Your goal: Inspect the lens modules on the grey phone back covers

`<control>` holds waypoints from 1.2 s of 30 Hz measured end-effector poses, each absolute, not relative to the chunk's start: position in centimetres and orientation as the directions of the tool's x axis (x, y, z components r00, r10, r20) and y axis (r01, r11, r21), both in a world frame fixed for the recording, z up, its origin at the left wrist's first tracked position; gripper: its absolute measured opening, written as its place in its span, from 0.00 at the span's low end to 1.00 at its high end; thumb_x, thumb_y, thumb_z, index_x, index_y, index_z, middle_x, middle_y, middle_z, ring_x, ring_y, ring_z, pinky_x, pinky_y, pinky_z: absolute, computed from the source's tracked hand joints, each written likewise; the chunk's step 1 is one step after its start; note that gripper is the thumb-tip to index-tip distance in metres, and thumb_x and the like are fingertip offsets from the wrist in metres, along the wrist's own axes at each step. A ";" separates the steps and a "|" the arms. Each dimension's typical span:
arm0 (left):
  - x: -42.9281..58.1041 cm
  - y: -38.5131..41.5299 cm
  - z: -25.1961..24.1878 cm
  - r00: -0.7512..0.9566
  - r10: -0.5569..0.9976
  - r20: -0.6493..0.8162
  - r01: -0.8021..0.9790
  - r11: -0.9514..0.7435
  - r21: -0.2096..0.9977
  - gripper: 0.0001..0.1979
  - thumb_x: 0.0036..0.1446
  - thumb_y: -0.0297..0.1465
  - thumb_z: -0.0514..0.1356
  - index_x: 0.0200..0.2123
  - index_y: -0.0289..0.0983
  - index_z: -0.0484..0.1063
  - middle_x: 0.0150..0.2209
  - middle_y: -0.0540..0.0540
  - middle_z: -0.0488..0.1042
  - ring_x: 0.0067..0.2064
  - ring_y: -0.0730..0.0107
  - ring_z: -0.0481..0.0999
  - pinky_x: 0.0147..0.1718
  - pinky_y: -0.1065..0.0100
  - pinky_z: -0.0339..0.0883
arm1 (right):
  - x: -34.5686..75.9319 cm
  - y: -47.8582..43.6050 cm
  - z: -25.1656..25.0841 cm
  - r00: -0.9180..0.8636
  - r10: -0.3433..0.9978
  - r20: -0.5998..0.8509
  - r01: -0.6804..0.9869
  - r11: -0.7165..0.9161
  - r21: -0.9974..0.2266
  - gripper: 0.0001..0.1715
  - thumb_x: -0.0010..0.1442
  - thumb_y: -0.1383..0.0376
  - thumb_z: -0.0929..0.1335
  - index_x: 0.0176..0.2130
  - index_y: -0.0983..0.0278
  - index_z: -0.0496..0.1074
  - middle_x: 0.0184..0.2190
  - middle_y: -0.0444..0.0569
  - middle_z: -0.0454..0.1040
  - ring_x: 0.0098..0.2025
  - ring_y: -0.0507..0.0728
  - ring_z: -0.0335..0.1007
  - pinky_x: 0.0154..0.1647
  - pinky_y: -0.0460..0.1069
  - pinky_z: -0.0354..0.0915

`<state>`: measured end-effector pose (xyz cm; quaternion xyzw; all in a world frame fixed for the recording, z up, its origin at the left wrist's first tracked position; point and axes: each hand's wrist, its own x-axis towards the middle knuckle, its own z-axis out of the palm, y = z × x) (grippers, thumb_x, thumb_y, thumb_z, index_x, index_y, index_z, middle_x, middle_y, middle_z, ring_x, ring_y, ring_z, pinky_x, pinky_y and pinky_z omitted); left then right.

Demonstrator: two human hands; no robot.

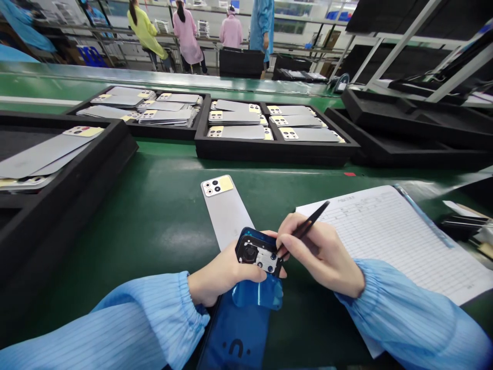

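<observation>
My left hand [227, 270] is closed around a small dark camera part [259, 254] with round lenses and a silvery plate. Black tweezers [314, 217] are pinched in my right hand [321, 252], their tips at the right side of that part. Blue film [258, 293] hangs just below it. Under my hands lies a blue-covered phone [239, 334], partly hidden by the film and my left hand. A silver back cover [229, 210] with a camera area and a yellow patch lies behind the part, its lower end hidden.
Black trays [275, 150] with stacked silver covers stand at the back, another tray [111, 154] at the left. Stacked black trays [416, 121] are at the back right. A printed sheet [385, 231] lies right. Several people in coloured smocks are beyond the bench.
</observation>
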<state>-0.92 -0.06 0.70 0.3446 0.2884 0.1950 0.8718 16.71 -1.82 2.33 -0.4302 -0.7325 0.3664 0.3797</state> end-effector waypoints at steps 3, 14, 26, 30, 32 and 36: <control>-0.9 -0.3 0.6 0.773 0.527 -0.354 -0.176 0.713 0.678 0.27 0.42 0.18 0.60 0.48 0.39 0.64 0.36 0.47 0.74 0.36 0.65 0.76 0.41 0.61 0.66 | 17.1 -1.6 2.7 -0.339 0.934 0.110 0.125 0.161 -0.979 0.08 0.62 0.65 0.60 0.31 0.64 0.62 0.25 0.46 0.68 0.26 0.53 0.70 0.25 0.48 0.69; -1.6 0.0 -0.6 0.904 0.299 -0.307 -0.109 0.853 0.511 0.20 0.45 0.20 0.57 0.44 0.34 0.68 0.37 0.42 0.73 0.36 0.61 0.75 0.40 0.54 0.65 | 18.0 -1.2 3.2 -0.254 0.940 0.228 -0.078 0.215 -0.974 0.07 0.61 0.63 0.62 0.35 0.63 0.66 0.30 0.46 0.67 0.30 0.53 0.70 0.31 0.48 0.69; -1.5 -0.2 -0.4 0.881 0.313 -0.356 -0.097 0.855 0.509 0.16 0.45 0.20 0.56 0.40 0.31 0.69 0.37 0.41 0.73 0.35 0.61 0.75 0.39 0.54 0.66 | 17.9 -1.3 3.2 -0.438 0.845 0.307 0.174 0.415 -0.893 0.07 0.60 0.63 0.63 0.35 0.65 0.66 0.29 0.48 0.68 0.30 0.53 0.68 0.29 0.49 0.68; -1.5 -0.1 -0.4 0.884 0.309 -0.350 -0.088 0.847 0.525 0.18 0.45 0.20 0.56 0.42 0.32 0.68 0.37 0.41 0.73 0.35 0.61 0.75 0.39 0.54 0.67 | 17.9 -1.2 3.2 -0.458 0.834 0.308 0.193 0.431 -0.881 0.05 0.60 0.65 0.63 0.35 0.65 0.66 0.29 0.47 0.68 0.30 0.53 0.68 0.29 0.48 0.68; -1.5 -0.1 -0.5 0.884 0.312 -0.348 -0.084 0.838 0.539 0.17 0.45 0.21 0.57 0.42 0.33 0.67 0.37 0.41 0.73 0.35 0.61 0.75 0.39 0.55 0.67 | 17.9 -1.2 3.2 -0.473 0.827 0.305 0.194 0.435 -0.879 0.04 0.60 0.66 0.63 0.35 0.65 0.66 0.29 0.47 0.67 0.30 0.53 0.68 0.29 0.48 0.68; -1.5 0.0 -0.5 0.890 0.307 -0.336 -0.073 0.825 0.561 0.18 0.45 0.21 0.57 0.43 0.33 0.67 0.37 0.42 0.73 0.35 0.63 0.75 0.39 0.56 0.67 | 18.2 -1.4 3.2 -0.501 0.816 0.287 0.225 0.444 -0.867 0.03 0.60 0.67 0.63 0.35 0.65 0.65 0.28 0.47 0.68 0.29 0.53 0.67 0.29 0.48 0.66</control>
